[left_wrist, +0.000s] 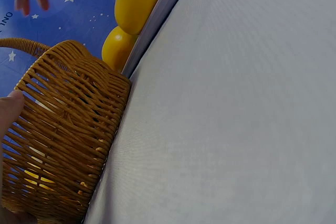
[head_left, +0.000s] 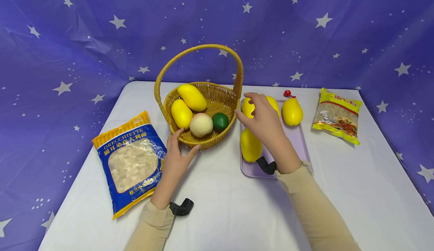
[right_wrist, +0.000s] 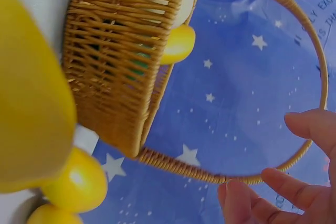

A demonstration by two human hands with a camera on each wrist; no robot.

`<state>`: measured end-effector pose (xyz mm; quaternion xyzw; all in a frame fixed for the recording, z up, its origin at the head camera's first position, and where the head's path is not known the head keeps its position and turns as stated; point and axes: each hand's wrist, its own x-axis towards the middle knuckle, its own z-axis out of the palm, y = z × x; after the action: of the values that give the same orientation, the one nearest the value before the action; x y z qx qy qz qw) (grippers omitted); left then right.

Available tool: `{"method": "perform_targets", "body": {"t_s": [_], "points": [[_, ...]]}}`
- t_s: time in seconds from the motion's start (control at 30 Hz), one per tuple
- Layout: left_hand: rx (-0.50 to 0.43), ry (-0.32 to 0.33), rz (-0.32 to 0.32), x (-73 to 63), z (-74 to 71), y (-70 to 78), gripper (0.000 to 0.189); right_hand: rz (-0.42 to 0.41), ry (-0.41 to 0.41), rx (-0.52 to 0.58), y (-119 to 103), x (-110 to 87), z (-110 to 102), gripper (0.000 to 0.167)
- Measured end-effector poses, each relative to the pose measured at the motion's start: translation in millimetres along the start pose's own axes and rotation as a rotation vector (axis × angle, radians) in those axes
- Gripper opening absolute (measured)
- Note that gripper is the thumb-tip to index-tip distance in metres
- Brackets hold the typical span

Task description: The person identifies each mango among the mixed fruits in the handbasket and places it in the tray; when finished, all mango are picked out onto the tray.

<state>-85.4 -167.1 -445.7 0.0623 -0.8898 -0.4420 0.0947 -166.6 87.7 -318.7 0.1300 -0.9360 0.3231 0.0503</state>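
A wicker basket [head_left: 217, 89] with a tall handle holds two yellow mangoes [head_left: 192, 97], a pale peach [head_left: 201, 125] and a smooth dark-green round fruit [head_left: 220, 122]. My left hand [head_left: 176, 160] rests against the basket's near side, its fingers and thumb spread; the thumb touches the wicker in the left wrist view. Beside the basket, my right hand [head_left: 264, 121] hovers above a lilac tray [head_left: 251, 171] with bent fingers, apart from one another, and nothing held. Several yellow mangoes [head_left: 251, 145] lie on that tray, some partly hidden under the hand.
At the left lies a blue-and-orange bag of orecchiette pasta [head_left: 132, 164]. A yellow food packet [head_left: 338, 117] lies at the right, and a small red object [head_left: 288, 94] sits behind the tray. Starry blue cloth [head_left: 203, 25] rises behind the white table [head_left: 230, 213].
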Motion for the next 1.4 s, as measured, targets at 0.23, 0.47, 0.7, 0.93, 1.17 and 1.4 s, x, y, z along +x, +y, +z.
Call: {"method": "perform_targets", "body": {"t_s": [0.23, 0.47, 0.7, 0.93, 1.17, 1.4], "points": [[0.004, 0.014, 0.023, 0.8, 1.2, -1.8, 0.077, -0.099, -0.049, -0.01, -21, 24.8, 10, 0.06], [0.002, 0.024, 0.044, 1.5, 1.7, -2.8, 0.076, -0.192, -0.1, -0.067, -35, 52.1, 30, 0.062], [0.005, 0.007, 0.031, 0.8, 1.8, -1.5, 0.077, -0.215, -0.156, -0.105, -40, 75.4, 53, 0.067], [0.016, 0.018, 0.033, 0.9, 2.7, -2.6, 0.076, -0.162, -0.221, -0.097, -35, 93.7, 77, 0.07], [0.019, 0.027, 0.041, 0.6, 2.8, -1.8, 0.075, -0.134, -0.252, -0.075, -28, 100.4, 98, 0.072], [0.032, 0.037, 0.042, 1.0, 2.5, -1.4, 0.075, -0.135, -0.24, -0.061, -25, 105.5, 113, 0.075]]}}
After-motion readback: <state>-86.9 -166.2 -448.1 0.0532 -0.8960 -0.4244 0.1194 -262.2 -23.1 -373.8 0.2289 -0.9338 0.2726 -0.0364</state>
